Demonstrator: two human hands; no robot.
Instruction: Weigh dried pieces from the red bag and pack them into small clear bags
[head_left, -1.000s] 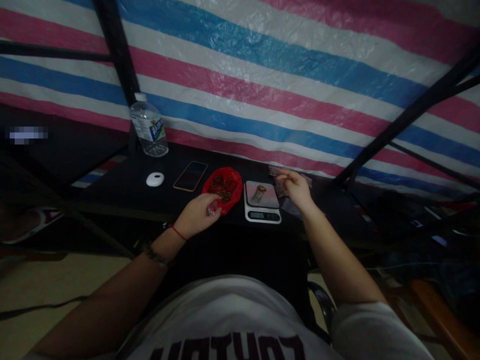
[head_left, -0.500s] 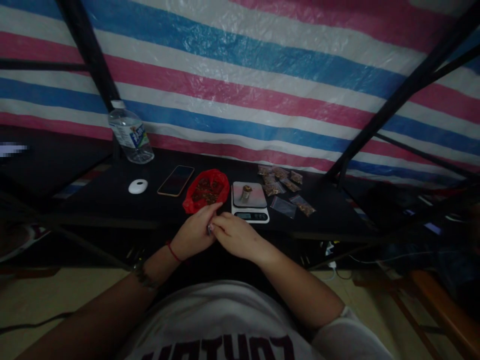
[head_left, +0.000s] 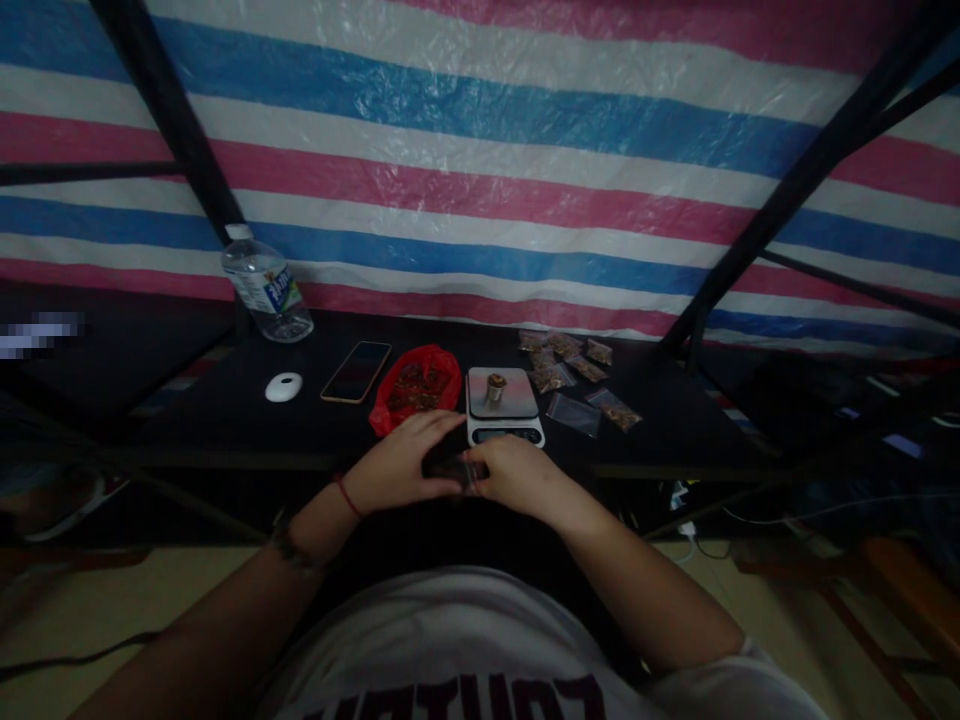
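You're pinching a small clear bag (head_left: 459,470) between your left hand (head_left: 401,467) and right hand (head_left: 517,477), both clamped on it, at the surface's (head_left: 225,420) near edge, just before the scale (head_left: 504,404)

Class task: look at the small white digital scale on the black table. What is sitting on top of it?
On the scale platform stands one small brownish object, too small to identify. The right hand partly covers the display at its front edge.

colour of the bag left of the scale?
Red, a crumpled plastic bag holding brownish bits; the head view shows it, beside the scale.
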